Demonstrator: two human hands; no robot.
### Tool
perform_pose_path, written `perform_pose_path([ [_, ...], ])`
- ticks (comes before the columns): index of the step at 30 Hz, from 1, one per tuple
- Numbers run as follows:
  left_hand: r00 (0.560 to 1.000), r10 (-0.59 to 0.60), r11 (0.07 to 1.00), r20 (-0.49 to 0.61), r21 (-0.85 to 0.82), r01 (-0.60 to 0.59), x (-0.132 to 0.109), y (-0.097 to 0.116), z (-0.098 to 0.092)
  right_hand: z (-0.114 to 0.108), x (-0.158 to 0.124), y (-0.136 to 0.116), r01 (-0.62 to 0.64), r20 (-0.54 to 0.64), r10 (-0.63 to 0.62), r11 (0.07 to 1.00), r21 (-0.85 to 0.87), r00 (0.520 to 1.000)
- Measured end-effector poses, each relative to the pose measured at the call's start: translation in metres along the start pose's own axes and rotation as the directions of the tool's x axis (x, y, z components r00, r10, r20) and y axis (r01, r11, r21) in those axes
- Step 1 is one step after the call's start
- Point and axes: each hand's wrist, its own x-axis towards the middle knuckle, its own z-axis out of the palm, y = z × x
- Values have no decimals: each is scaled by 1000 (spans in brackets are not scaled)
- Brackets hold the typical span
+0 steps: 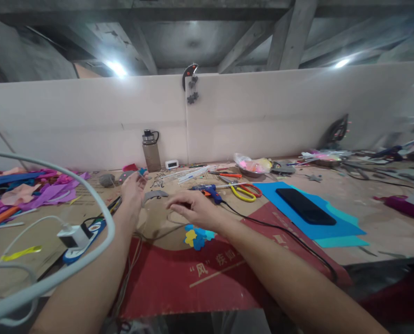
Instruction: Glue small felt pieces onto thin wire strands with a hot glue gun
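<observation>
My left hand [133,189] is raised over the cardboard, its fingers closed around a small blue piece [142,171] at the fingertips. Just behind it shows a grey piece with reddish dots [126,176], partly hidden by the hand. My right hand [196,208] hovers palm down, thumb apart from the fingers, holding nothing. Between the hands lies a grey curved piece [155,195]. Beneath my right wrist rests a cluster of blue and yellow flower-shaped cutouts [190,238]. A blue glue gun [211,193] lies beyond the right hand.
Yellow- and red-handled scissors [243,192] lie right of the glue gun. A black phone [304,205] rests on blue sheets [348,227]. At left are coloured scraps [36,192], a power strip [85,241] and a white cable [106,208] arching near my left arm. A bottle [152,155] stands behind.
</observation>
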Motion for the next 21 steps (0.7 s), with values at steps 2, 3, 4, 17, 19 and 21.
perform_pose_path([
  [2, 999, -37, 998, -12, -47, 36, 3, 4, -1, -5, -1, -6, 76, 173, -81, 996, 37, 982],
  [3, 999, -51, 996, -12, -68, 50, 3, 4, 0, -8, -2, -6, 90, 248, -98, 995, 44, 964],
  [4, 998, -58, 995, -8, -81, 57, 2, 4, 1, -12, -1, -5, 78, 292, -86, 996, 39, 953],
  [17, 939, 16, 972, 342, 214, -95, -39, -4, 22, -42, -13, 108, -743, -410, 619, 554, -376, 670],
  [19, 936, 20, 963, 351, 246, -113, -42, -5, 23, -39, -16, 116, -742, -403, 623, 578, -340, 670],
  [21, 936, -1, 958, 352, 269, -100, -44, -7, 24, -40, -16, 121, -715, -416, 589, 634, -293, 693],
])
